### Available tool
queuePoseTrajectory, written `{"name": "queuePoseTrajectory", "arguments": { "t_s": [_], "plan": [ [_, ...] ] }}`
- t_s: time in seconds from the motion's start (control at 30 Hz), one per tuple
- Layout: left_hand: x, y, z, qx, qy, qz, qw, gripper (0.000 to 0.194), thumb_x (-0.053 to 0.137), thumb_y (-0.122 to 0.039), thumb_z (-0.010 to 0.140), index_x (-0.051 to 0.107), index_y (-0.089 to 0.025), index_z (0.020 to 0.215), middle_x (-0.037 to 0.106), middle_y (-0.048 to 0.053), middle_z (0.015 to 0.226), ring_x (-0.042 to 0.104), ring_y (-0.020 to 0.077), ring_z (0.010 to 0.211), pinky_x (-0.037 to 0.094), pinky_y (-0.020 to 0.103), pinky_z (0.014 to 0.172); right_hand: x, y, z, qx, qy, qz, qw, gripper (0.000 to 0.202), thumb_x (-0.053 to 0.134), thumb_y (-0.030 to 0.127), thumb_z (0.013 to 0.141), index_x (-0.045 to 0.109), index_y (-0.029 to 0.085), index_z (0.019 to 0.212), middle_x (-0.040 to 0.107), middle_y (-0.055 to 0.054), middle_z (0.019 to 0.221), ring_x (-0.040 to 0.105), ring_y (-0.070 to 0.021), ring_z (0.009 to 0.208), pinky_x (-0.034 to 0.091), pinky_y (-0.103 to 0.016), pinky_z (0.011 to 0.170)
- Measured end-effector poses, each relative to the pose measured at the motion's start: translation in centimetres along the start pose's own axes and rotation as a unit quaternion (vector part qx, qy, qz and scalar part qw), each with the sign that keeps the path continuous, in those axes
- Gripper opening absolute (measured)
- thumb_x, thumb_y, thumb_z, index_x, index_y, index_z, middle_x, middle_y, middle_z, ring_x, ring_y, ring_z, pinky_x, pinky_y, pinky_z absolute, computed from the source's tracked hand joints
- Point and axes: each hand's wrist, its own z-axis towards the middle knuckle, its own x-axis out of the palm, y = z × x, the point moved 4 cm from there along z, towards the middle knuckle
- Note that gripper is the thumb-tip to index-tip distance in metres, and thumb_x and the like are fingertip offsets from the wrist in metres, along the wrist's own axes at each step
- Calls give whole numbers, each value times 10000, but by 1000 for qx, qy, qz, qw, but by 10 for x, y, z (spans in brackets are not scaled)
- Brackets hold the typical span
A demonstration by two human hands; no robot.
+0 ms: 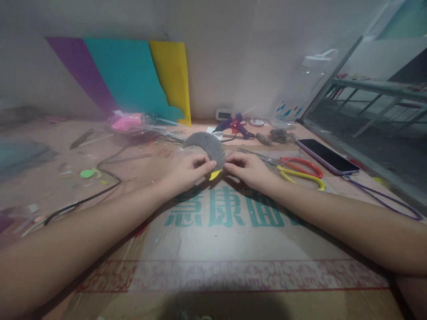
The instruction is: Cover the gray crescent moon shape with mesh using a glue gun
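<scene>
A crescent point(213, 148) wrapped in fine grey cord stands tilted over the board, with a bare yellow tip at its lower end. My left hand point(196, 168) grips its lower inner side, thumb in front. At the opposite edge, my right hand point(248, 168) has thumb and forefinger pinched together against the crescent near the yellow tip. Any loose strand between those fingers is too small to see. Just beyond my right hand lie scissors point(300, 171) with one red and one yellow handle.
A dark blue glue gun point(235, 126) with a red light lies behind the crescent. Grey twine point(282, 135), a phone point(328, 155) and a clear bottle point(293, 93) are at the right. Coloured sheets point(123, 75) lean on the wall. A black cable point(106, 186) crosses the left side.
</scene>
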Motion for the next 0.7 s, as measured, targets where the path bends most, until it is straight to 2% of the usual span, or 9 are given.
{"name": "queuePoseTrajectory", "arguments": {
  "t_s": [0.17,0.27,0.43,0.57,0.7],
  "plan": [
    [-3,-1,0,-5,-27,15,1000,384,563,-488,876,501,-187,646,438,-53,531,406,83,450,294,224,444,-5,0,0,-52,-68,6,996,178,586,289,853,682,196,970,661,-67,1057,623,-159,815,509,-295,690],
    [-5,-2,0,0,-44,21,999,380,569,-486,876,502,-188,648,458,-46,542,434,89,469,310,225,457,-8,1,-1,-55,-96,-1,994,171,573,335,875,656,197,934,662,-53,954,608,-165,804,493,-295,686],
    [-4,-2,-1,-6,-39,18,999,371,556,-492,881,511,-191,668,489,-44,537,432,91,449,306,231,451,-7,7,-2,-54,-69,-56,995,200,606,384,864,662,195,835,653,-21,816,589,-164,768,458,-292,686],
    [-3,-6,-1,14,-38,63,997,359,550,-467,884,551,-181,666,538,-25,584,474,107,523,335,242,513,-7,7,-2,-65,-66,-72,993,191,606,368,860,689,198,839,665,-29,852,599,-173,797,456,-306,718],
    [-4,-13,-2,38,-65,99,992,336,548,-418,888,554,-176,656,560,-13,635,505,127,619,355,256,592,-6,4,-2,-75,-72,-14,995,186,573,332,881,660,193,968,679,-46,979,603,-165,807,474,-310,731]
  ]
}}
